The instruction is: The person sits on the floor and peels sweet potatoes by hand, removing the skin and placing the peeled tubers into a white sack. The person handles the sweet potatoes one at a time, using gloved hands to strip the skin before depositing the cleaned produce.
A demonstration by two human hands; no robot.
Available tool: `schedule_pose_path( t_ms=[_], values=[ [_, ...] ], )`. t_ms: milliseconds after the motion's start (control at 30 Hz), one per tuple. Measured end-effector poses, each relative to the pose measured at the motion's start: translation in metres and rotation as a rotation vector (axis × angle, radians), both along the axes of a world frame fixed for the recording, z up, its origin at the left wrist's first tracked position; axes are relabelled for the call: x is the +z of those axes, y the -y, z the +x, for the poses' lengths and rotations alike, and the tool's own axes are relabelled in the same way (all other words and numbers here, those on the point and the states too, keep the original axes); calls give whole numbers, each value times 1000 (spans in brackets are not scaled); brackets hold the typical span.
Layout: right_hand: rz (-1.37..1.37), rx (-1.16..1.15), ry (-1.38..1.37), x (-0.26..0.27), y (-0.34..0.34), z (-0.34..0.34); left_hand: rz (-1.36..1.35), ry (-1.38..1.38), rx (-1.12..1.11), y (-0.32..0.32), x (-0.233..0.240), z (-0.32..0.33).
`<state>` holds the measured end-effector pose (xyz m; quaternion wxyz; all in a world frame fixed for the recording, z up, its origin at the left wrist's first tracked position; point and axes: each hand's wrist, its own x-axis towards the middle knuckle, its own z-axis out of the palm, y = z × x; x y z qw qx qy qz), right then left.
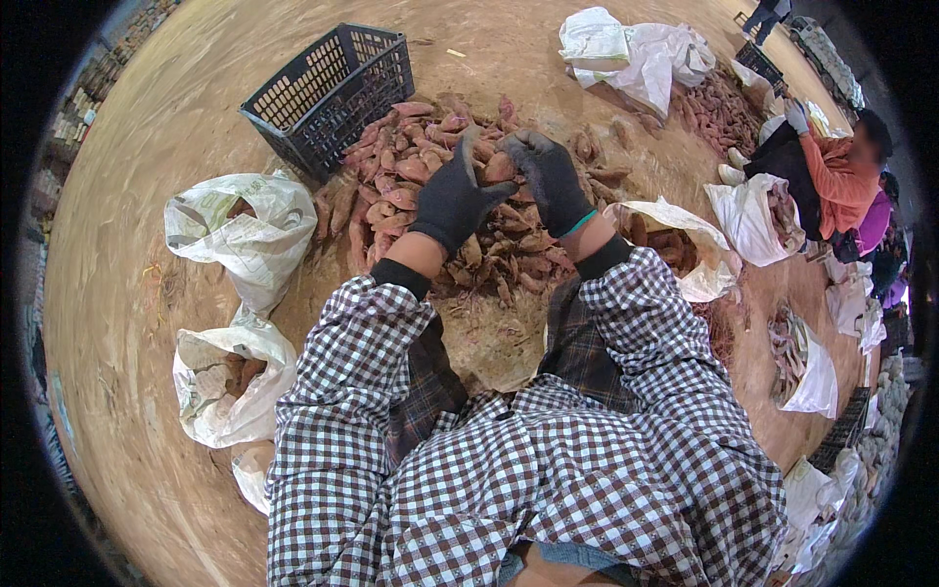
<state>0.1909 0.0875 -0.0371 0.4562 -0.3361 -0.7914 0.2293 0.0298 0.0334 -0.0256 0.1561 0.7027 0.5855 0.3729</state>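
Observation:
My left hand (456,197), in a dark knit glove, curves around the left side of a sweet potato (499,169), its thumb below and its fingers above. My right hand (550,180), gloved alike with a green cuff edge, grips the right end with bent fingers. Both hands hold this root over a heap of sweet potatoes (411,170) on the ground. Reddish roots with thin stringy ends make up the heap; part of it is hidden under my hands and forearms.
A black plastic crate (334,95) stands at the heap's far left. White woven sacks holding roots flank me at left (257,220), (235,381) and right (704,253). Another sack (638,55) lies beside a second heap (722,110). A person in an orange top (843,187) sits at right.

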Motion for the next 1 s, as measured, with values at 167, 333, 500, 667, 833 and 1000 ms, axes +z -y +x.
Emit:
schedule_pose_path(
  t_ms=[167,333,500,667,833,1000],
  values=[
    [-13,45,87,-7,4,2,-102,116,-49,1,-2,3],
    [-997,372,-904,-13,6,0,-265,478,-95,-1,4,-2],
    [-598,296,-321,-24,-20,1,-506,1301,-173,-8,6,-14],
    [-908,147,-381,-18,-16,-3,-630,1566,-349,-7,9,-24],
    [-493,319,-261,8,-1,-7,-663,1512,-393,-4,11,-24],
    [-460,355,-151,17,3,-5,-658,1410,-375,-3,-1,-22]
  ],
)
